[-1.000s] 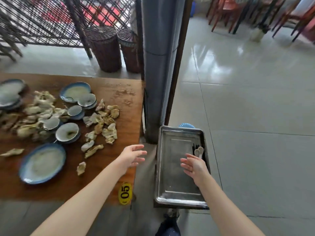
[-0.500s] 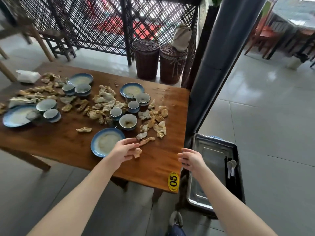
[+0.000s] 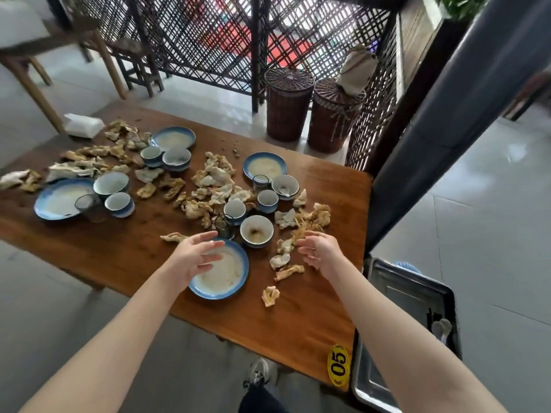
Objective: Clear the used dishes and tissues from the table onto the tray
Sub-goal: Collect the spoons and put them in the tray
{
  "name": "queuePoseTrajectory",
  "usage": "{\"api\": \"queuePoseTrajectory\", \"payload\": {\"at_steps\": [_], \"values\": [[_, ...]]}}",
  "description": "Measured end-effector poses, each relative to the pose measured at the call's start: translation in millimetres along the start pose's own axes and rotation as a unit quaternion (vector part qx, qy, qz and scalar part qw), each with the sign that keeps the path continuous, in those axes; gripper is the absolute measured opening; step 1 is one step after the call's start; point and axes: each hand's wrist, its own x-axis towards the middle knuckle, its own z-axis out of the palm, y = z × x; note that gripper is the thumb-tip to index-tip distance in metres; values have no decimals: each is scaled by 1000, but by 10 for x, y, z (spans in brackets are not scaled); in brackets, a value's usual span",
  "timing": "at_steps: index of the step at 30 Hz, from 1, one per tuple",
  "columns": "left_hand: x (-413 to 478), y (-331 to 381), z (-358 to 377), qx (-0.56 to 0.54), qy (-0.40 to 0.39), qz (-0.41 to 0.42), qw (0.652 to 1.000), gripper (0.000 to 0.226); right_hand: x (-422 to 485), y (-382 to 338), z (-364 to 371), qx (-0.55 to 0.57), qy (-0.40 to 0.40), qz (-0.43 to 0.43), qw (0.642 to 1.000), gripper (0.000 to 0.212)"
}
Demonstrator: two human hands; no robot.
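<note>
Head view: my empty, open left hand and right hand are hovering over the near blue-rimmed plate and tissues; the tray is holding only spoons, nearly everything remaining.

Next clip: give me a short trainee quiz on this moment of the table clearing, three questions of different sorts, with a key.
1. True or false: the tray holds stacked plates.
2. The yellow sticker at the edge of the table reads: A) 03 B) 05 C) 50.
3. Which hand is over the nearest blue-rimmed plate?

Key
1. False: it holds spoons but no plates.
2. B.
3. The left hand, fingers spread.
</note>
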Motion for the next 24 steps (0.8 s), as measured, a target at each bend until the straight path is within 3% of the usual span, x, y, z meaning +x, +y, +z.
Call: {"api": "queuePoseTrajectory", "payload": {"at_steps": [12,19,24], "values": [[1259,721,-85,14,17,-32,999,27,1233,-763,497,-34,13,14,999,30],[1699,807,-110,28,36,-69,997,25,1769,-854,718,-199,35,-47,978,28],[1868,787,-213,35,29,-80,996,26,1955,-856,857,-182,43,-35,982,27]]}}
